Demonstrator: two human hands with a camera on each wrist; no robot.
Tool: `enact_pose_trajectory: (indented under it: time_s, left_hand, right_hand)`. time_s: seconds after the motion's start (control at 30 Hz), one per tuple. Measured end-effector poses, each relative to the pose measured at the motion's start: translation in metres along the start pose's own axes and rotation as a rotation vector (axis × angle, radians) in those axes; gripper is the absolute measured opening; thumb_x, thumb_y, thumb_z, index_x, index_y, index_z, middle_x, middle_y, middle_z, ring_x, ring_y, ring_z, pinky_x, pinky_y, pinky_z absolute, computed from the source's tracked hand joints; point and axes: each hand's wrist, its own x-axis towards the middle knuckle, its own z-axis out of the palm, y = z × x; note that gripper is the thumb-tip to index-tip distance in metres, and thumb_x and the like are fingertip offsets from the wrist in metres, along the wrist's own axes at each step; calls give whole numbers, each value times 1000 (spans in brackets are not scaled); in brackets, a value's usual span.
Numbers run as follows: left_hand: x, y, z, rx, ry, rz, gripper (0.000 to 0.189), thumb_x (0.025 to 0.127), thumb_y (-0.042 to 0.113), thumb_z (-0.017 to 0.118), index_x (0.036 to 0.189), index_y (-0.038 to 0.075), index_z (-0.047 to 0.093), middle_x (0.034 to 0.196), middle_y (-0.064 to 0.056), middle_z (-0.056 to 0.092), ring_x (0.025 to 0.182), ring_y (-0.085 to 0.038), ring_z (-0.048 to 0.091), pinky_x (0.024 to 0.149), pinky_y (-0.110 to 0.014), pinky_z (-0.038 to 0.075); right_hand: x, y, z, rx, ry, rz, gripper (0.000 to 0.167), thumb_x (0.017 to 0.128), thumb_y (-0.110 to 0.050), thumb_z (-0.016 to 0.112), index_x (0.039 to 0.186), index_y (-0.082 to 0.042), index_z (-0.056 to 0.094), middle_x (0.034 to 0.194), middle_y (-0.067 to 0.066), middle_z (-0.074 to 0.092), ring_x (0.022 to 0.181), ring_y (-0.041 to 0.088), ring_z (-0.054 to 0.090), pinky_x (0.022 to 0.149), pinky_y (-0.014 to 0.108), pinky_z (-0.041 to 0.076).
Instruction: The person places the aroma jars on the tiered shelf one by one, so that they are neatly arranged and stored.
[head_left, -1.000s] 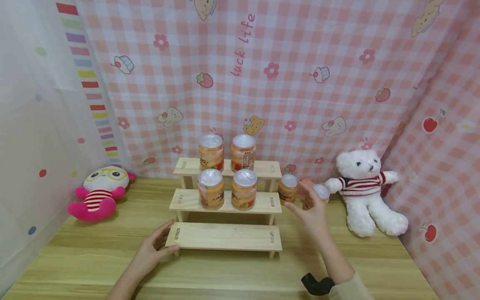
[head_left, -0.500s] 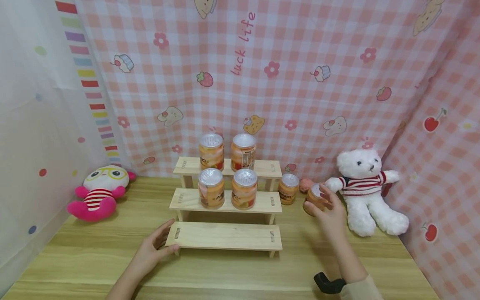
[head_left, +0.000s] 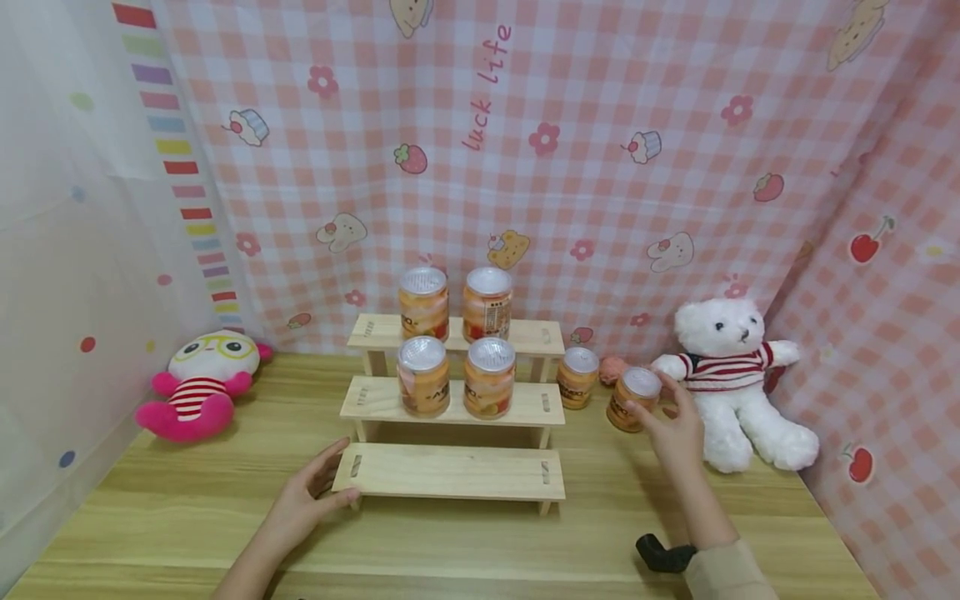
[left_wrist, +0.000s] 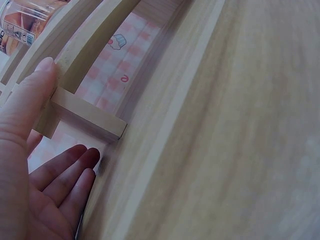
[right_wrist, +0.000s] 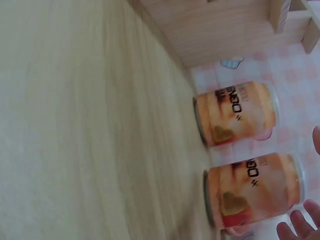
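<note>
My left hand (head_left: pixel 303 500) holds the left end of the lowest wooden shelf (head_left: pixel 450 472), its thumb along the front edge. In the left wrist view, several fingers (left_wrist: pixel 65 180) stretch loosely beside the shelf's leg. At the right, my right hand (head_left: pixel 675 425) is spread about the near orange can (head_left: pixel 630 408), which stands upright on the table. The right wrist view shows its fingertips (right_wrist: pixel 300 222) near the can's lid; contact cannot be told. Another can (head_left: pixel 577 379) stands left of it. Several more cans, including one front can (head_left: pixel 490 383), stand on the two upper shelves.
A white teddy bear (head_left: pixel 723 362) sits close behind and right of my right hand. A pink-and-white plush toy (head_left: pixel 198 387) lies at the left. A small pink object (head_left: pixel 613 369) is behind the cans. Checked cloth (head_left: pixel 577 192) hangs at the back.
My right hand has moved right, from between the two table cans, over the near can to its right side. The cans and my left hand have stayed put.
</note>
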Motion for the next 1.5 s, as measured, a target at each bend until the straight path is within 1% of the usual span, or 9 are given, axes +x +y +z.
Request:
enact_pose_trajectory:
  time_s: [0.2,0.37,0.5,0.67,0.8,1.03,1.17,1.37,1.5]
  left_hand:
    - [1,0,-1,-2,-1,-1,76,78,10,80,144,5,42,126,-22,56,109,-25,56,88,-21,45]
    - [2,1,-2,2,-1,4,76,79,11,79,144,6,42,127,-23,55,110,-27,55,88,-21,45]
    - [2,1,-2,-1,-6,1,75,79,12,79,145,6,42,128,-23,55,112,-29,54,88,-21,44]
    - [1,2,-3,-3,-3,-1,75,79,11,79,144,6,42,127,-23,55,110,-29,55,87,-21,45]
    - [1,3,-3,1,1,-3,76,79,11,79,144,6,42,126,-22,56,109,-28,56,87,-22,45]
    - [0,3,-2,8,5,-4,75,79,11,79,144,5,42,125,-23,57,110,-29,55,88,-22,45]
    - [0,2,-1,13,6,5,75,79,11,79,144,5,42,125,-23,57,111,-29,55,88,-21,44]
    - [0,2,0,4,7,7,75,78,11,80,144,5,43,126,-23,57,109,-26,56,87,-22,45]
    - [0,1,0,-5,3,4,76,78,11,80,144,5,43,125,-22,57,107,-23,57,87,-22,45]
  right_hand:
    - [8,8,2,-7,-37,21,67,80,-10,79,137,1,46,131,23,50,117,33,47,91,45,40]
    - [14,9,5,-8,-62,38,68,80,-10,78,138,4,44,131,26,49,118,35,45,93,49,40]
    - [16,9,7,-30,-81,44,69,81,-9,77,139,4,43,132,26,47,118,35,44,93,50,41]
    - [16,9,10,-50,-107,46,68,84,-8,75,141,4,40,138,25,42,122,35,41,95,49,41]
    - [16,12,13,-57,-95,58,66,84,-9,75,140,4,42,139,23,42,123,33,41,95,47,42]
    - [15,18,15,-61,-36,36,62,82,-4,76,136,4,47,135,22,46,117,31,45,91,45,44]
    - [13,22,16,-68,-1,26,60,81,-5,76,135,2,50,134,19,49,112,28,48,86,39,44]
    - [9,25,16,-58,38,-5,58,78,-4,79,131,3,55,130,18,52,111,26,49,76,19,43]
    - [4,24,13,-38,60,-23,58,75,-2,81,128,3,57,127,16,55,107,21,50,71,11,41]
